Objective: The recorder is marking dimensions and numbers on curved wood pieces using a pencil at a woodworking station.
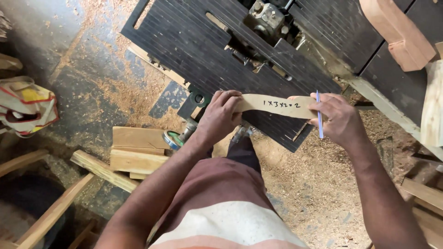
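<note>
Held level over the grooved dark desk edge above open sawdust floor: cardboard strip, left hand closed on one end, right hand pinching the other plus a blue pen.

Both forearms were left bare; no sleeves, watch or rings were seen on the left hand or right hand. A maroon cloth garment with a white and salmon-pink band was worn. Dark trousers were seen below it.

Machine table blocks ahead
</note>
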